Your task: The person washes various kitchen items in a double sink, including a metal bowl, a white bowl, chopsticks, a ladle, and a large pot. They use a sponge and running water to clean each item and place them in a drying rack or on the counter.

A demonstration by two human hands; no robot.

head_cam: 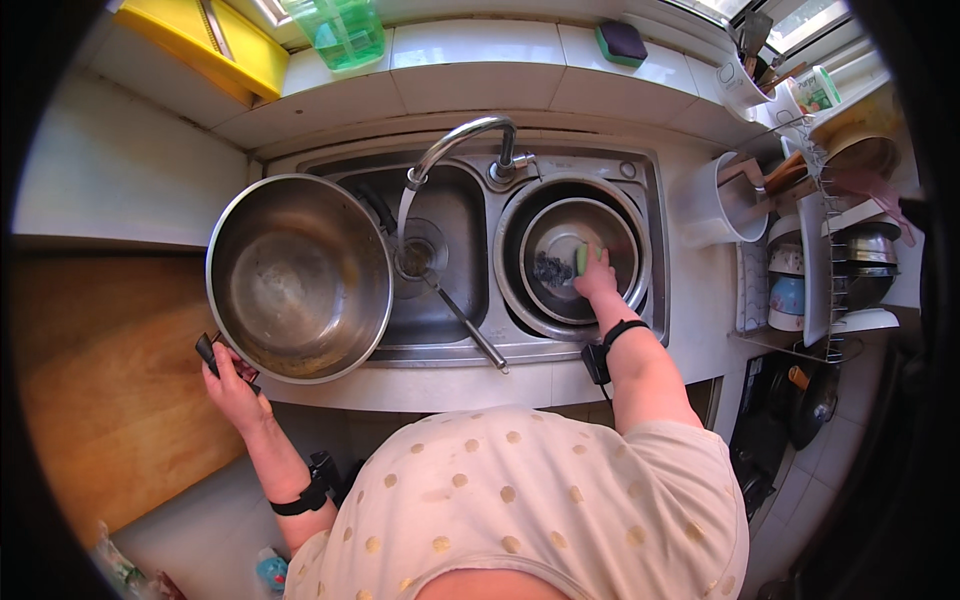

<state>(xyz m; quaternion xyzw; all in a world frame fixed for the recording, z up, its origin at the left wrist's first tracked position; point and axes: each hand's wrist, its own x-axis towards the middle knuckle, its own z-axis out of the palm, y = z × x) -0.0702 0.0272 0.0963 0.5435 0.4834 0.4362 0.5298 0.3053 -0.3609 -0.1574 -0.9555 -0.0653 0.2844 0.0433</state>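
Note:
My left hand [238, 390] grips the black side handle [206, 352] of a large stainless steel pot [300, 277]. The pot is tilted over the left edge of the sink, its inside facing me. In the right basin, my right hand [598, 279] holds a green sponge [582, 259] inside a round steel bowl [577, 217]. A dark patch [553, 268] lies beside the sponge; I cannot tell what it is. That bowl sits within a larger round metal vessel [510, 225].
From the curved faucet [457, 133] water runs into the left basin [457, 225]. A long-handled utensil [469, 322] reaches over the sink's front rim. A dish rack [825, 262] and white utensil holder [724, 202] stand right; a purple-green sponge [622, 43] rests on the tiled ledge.

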